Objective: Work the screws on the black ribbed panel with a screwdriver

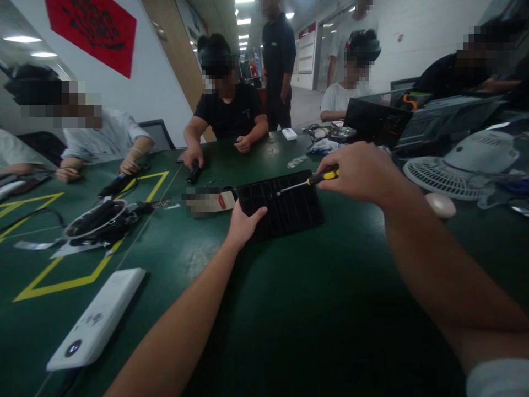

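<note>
My right hand grips a screwdriver by its yellow and black handle. Its metal shaft points left, and the tip lies over a black plastic panel with ribs and recesses. A small screw or round head shows at the tip; I cannot tell whether it sits on the panel. My left hand holds the panel at its left edge, thumb on top, the other fingers hidden behind or under it. Left of that hand lies a small box with a red and white end, partly blurred.
A white power bank lies front left, near yellow tape and a black device with cables. On the right are a white fan grille and a computer mouse. Several people sit around the green table; one stands behind.
</note>
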Demonstrator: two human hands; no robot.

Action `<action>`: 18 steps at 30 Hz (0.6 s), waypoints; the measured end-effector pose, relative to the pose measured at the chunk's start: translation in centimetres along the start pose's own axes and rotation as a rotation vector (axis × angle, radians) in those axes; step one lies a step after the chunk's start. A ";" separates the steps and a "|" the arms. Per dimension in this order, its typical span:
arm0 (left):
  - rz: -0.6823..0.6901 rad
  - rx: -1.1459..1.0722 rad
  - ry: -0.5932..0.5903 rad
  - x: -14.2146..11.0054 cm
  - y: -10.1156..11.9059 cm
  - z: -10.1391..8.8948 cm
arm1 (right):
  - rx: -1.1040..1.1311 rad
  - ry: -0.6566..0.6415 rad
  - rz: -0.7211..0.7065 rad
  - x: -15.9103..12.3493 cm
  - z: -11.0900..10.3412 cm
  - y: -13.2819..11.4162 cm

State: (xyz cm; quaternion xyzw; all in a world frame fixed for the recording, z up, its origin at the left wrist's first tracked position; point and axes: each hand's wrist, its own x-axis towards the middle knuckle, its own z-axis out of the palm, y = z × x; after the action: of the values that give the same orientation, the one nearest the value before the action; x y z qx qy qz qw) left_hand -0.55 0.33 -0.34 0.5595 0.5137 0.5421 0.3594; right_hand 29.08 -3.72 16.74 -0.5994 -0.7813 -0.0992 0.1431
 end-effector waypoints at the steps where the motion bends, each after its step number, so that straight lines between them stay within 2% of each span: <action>1: -0.003 0.001 -0.001 0.0 0.0 0.0 | -0.002 0.000 -0.006 0.0 0.0 0.0; 6: -0.015 0.004 -0.001 -0.1 0.1 0.0 | 0.000 0.018 -0.054 0.1 0.1 -0.2; 12: -0.028 0.009 0.004 0.0 0.0 -0.1 | 0.000 -0.033 -0.021 0.0 -0.1 -0.6; 18: -0.012 0.020 0.006 0.1 0.1 0.0 | 0.018 0.003 -0.017 -0.1 0.1 -0.8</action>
State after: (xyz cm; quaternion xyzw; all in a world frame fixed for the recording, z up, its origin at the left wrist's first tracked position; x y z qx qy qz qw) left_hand -0.57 0.36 -0.18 0.5582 0.5236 0.5366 0.3554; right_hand 28.31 -3.96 16.62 -0.5912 -0.7871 -0.0943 0.1486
